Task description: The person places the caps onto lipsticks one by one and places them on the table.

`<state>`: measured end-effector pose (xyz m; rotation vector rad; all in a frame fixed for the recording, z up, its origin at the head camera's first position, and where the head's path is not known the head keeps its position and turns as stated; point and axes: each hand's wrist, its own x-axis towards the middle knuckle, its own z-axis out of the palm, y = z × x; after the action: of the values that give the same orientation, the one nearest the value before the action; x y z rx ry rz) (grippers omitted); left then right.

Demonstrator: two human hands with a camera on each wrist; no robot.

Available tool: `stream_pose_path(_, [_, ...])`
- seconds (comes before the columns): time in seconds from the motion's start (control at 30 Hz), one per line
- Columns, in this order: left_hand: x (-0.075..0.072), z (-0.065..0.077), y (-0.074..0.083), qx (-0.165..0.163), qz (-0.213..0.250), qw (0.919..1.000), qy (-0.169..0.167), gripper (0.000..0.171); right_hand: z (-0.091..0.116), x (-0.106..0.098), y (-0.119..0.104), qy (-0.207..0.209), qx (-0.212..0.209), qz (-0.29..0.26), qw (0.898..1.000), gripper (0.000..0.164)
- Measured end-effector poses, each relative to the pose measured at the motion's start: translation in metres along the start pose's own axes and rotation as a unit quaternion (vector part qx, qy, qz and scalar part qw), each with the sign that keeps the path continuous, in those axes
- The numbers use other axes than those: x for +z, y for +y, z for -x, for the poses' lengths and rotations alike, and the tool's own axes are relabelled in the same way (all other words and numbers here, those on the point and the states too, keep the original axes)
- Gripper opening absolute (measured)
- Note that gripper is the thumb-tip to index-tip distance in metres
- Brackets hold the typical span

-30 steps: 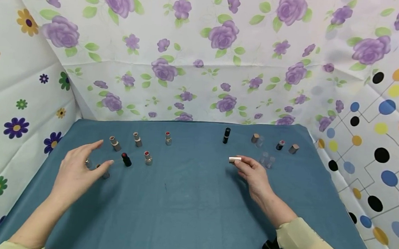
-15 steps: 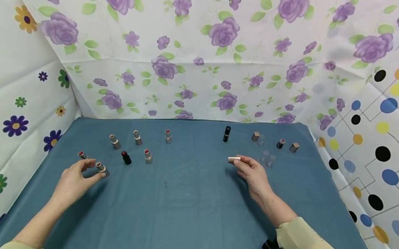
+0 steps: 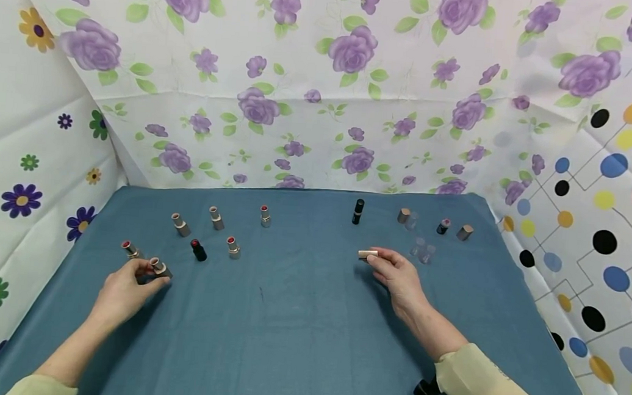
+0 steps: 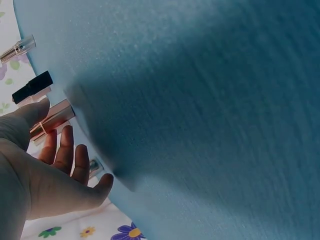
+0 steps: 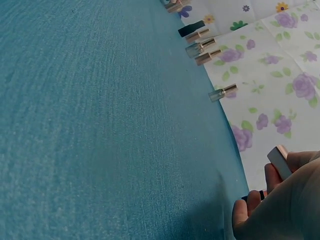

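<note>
My left hand pinches an uncapped lipstick between thumb and fingers at the left of the table. In the left wrist view, that rose-gold lipstick stands with its base at the cloth. Just behind the hand is another uncapped lipstick with a red tip. Over the right half of the table, my right hand holds a small pale-gold lipstick cap above the cloth. In the right wrist view this cap sits between thumb and index finger, partly hidden by them.
Uncapped lipsticks, one of them black, stand on the left of the blue cloth. At the right back are a black tube, a small black lipstick, a brown cap and clear caps. Patterned cloth walls surround the table.
My left hand has come down from above the lipsticks, its spread thumb and fingers closing on the nearest one. The right hand stays almost in place with the cap.
</note>
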<state>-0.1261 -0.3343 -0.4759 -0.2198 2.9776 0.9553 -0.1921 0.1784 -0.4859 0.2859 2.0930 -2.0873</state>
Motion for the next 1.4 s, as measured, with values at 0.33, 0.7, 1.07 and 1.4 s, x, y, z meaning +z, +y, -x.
stream_pose_path(0.33, [0.005,-0.004,-0.002,-0.01,-0.027,0.9995,0.014,0.055,-0.001,0.003,0.001,0.008,0.004,-0.002,1.0,0.048])
stream_pose_path(0.7, [-0.008,0.005,0.007,-0.009,0.029,0.9995,0.011,0.04,0.0,0.0,0.002,0.007,0.005,-0.005,1.0,0.049])
stream_pose_path(1.07, [-0.021,0.012,0.041,0.031,0.033,0.9982,0.039,0.035,0.001,-0.002,0.001,0.014,0.011,-0.006,1.0,0.047])
stream_pose_path(1.4, [-0.014,0.021,0.082,0.138,0.024,0.9886,0.056,0.031,0.003,-0.003,-0.003,0.009,0.007,-0.015,1.0,0.05])
